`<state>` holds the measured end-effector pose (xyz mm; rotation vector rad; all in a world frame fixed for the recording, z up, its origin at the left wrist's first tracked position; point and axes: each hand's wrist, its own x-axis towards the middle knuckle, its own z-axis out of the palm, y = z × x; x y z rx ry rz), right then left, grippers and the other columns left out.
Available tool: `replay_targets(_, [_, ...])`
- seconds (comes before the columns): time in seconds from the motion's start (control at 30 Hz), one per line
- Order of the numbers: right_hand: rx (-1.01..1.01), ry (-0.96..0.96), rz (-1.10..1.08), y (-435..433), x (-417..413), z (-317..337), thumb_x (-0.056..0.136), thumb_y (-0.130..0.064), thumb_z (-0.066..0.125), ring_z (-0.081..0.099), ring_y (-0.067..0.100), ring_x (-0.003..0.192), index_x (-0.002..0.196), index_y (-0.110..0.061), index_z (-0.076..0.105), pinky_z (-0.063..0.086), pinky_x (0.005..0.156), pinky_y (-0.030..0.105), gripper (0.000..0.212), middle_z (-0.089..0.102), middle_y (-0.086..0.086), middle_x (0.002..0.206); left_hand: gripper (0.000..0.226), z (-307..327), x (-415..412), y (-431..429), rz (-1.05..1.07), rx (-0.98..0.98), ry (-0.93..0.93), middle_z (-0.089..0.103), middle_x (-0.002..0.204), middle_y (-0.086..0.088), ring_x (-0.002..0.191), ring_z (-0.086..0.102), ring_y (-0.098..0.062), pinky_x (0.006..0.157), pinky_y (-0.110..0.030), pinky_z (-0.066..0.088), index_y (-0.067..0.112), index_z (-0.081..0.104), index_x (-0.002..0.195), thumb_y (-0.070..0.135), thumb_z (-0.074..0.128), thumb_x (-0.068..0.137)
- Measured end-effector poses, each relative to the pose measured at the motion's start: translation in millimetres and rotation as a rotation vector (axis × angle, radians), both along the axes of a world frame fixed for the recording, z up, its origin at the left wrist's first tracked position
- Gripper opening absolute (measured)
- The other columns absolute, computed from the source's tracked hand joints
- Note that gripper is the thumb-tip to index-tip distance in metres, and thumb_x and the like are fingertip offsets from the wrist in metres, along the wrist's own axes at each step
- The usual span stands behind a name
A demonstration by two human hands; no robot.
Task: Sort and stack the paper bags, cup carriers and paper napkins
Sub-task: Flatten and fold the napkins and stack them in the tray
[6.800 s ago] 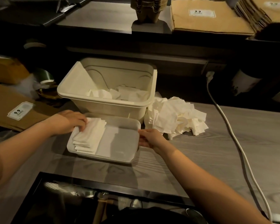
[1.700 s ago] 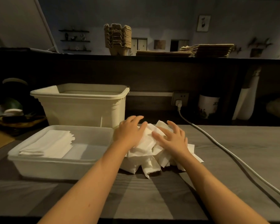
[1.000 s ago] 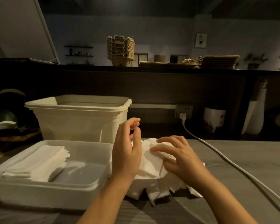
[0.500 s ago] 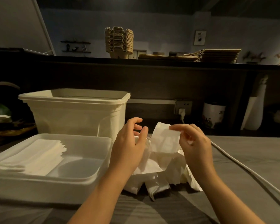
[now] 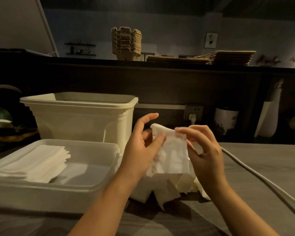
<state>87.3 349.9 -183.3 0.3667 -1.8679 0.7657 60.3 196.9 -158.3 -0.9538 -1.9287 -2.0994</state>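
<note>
We are pinching one napkin [image 5: 172, 155] in the fingers [image 5: 191, 129] of left hand [image 5: 140, 150] and right hand [image 5: 204, 150] above the loose pile [image 5: 167, 186] on the worktop [image 5: 262, 167]; one stack [image 5: 34, 164] is lying in the tray [image 5: 58, 198], most napkins apparently remaining.

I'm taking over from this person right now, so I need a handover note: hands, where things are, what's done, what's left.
Hands: left hand and right hand both pinch one napkin above the loose napkin pile on the counter.
Things: a napkin stack lies in the shallow tray, left end; cup carriers and paper bags sit stacked on the high ledge.
Done: carriers, bags, part of the napkins.
Left: lay this napkin on the stack, then work through the pile.
</note>
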Motion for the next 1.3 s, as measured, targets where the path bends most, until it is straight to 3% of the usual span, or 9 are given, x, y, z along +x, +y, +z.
replay_targets(0.13, [-0.418, -0.225, 0.130, -4, 7, 5, 0.086, -0.035, 0.053, 0.055, 0.002, 0.062, 0.085, -0.031, 0.060, 0.045, 0.059, 0.017, 0.009, 0.061, -0.009, 0.067, 0.049, -2, -1, -1, 0.009, 0.052, 0.059, 0.063, 0.106, 0.008, 0.091, 0.064, 0.000, 0.068, -0.018, 0.054, 0.053, 0.045, 0.110, 0.009, 0.055, 0.091])
replay_targets(0.17, [-0.500, -0.292, 0.169, -5, 9, 7, 0.085, -0.043, 0.044, 0.054, 0.003, 0.058, 0.077, -0.022, 0.063, 0.043, 0.056, 0.016, 0.029, 0.061, -0.007, 0.061, 0.051, -2, -1, -1, -0.002, 0.054, 0.071, 0.060, 0.109, 0.011, 0.094, 0.062, 0.003, 0.068, -0.016, 0.053, 0.054, 0.044, 0.111, 0.007, 0.054, 0.091])
replay_targets(0.23, [-0.545, -0.481, 0.207, -6, 10, 9, 0.079, -0.057, 0.027, 0.058, 0.007, 0.064, 0.072, -0.013, 0.066, 0.045, 0.061, 0.020, 0.060, 0.065, -0.003, 0.066, 0.053, -2, 1, -1, -0.030, 0.038, 0.093, 0.054, 0.113, 0.019, 0.099, 0.057, 0.010, 0.069, -0.014, 0.051, 0.053, 0.043, 0.113, 0.006, 0.054, 0.092])
replay_targets(0.33, [-0.541, -0.646, 0.236, -13, 10, 9, 0.069, -0.066, 0.023, 0.058, 0.014, 0.093, 0.090, -0.031, 0.064, 0.044, 0.086, 0.034, 0.058, 0.066, -0.004, 0.100, 0.055, -3, 2, 1, -0.088, -0.009, 0.122, 0.054, 0.116, 0.016, 0.104, 0.057, 0.004, 0.072, -0.017, 0.053, 0.051, 0.041, 0.118, 0.004, 0.052, 0.092])
replay_targets(0.57, [-0.556, -0.410, 0.386, -6, 15, 12, 0.085, -0.024, 0.057, 0.067, 0.004, 0.081, 0.094, -0.031, 0.063, 0.055, 0.065, 0.018, 0.013, 0.070, -0.015, 0.083, 0.060, -6, 3, 2, -0.131, -0.127, 0.167, 0.051, 0.128, 0.008, 0.111, 0.056, -0.009, 0.078, -0.020, 0.054, 0.055, 0.035, 0.122, 0.008, 0.057, 0.090])
replay_targets(0.8, [-0.591, -0.267, 0.410, -4, 14, 12, 0.090, 0.009, 0.043, 0.062, -0.001, 0.076, 0.078, -0.034, 0.072, 0.053, 0.065, 0.018, 0.053, 0.069, -0.016, 0.077, 0.045, -8, -4, 3, -0.035, -0.092, 0.119, 0.057, 0.119, 0.012, 0.105, 0.058, -0.006, 0.082, -0.025, 0.054, 0.058, 0.035, 0.118, 0.039, 0.060, 0.086])
replay_targets(0.93, [-0.343, -0.181, 0.406, -4, 13, 10, 0.085, -0.010, 0.054, 0.060, -0.003, 0.092, 0.081, -0.046, 0.070, 0.051, 0.073, 0.014, 0.039, 0.065, -0.027, 0.090, 0.034, -7, -6, 2, 0.048, -0.083, 0.119, 0.063, 0.101, 0.016, 0.089, 0.060, 0.000, 0.061, -0.013, 0.051, 0.045, 0.050, 0.105, 0.013, 0.054, 0.092])
replay_targets(1.03, [-0.137, -0.134, 0.241, -5, 11, 7, 0.080, -0.030, 0.050, 0.055, -0.006, 0.097, 0.099, -0.043, 0.061, 0.049, 0.074, 0.010, 0.025, 0.057, -0.031, 0.099, 0.031, -6, -6, 1, 0.090, -0.072, 0.122, 0.061, 0.097, 0.022, 0.090, 0.058, 0.008, 0.070, -0.010, 0.052, 0.043, 0.053, 0.096, 0.013, 0.054, 0.091])
replay_targets(1.3, [-0.046, 0.010, 0.111, 1, 10, 7, 0.084, -0.010, 0.059, 0.051, -0.011, 0.094, 0.082, -0.034, 0.061, 0.046, 0.073, 0.005, 0.025, 0.048, -0.022, 0.103, 0.019, -3, -4, 1, 0.052, -0.027, 0.090, 0.065, 0.084, 0.020, 0.077, 0.059, 0.009, 0.064, -0.008, 0.047, 0.034, 0.058, 0.096, 0.027, 0.040, 0.097])
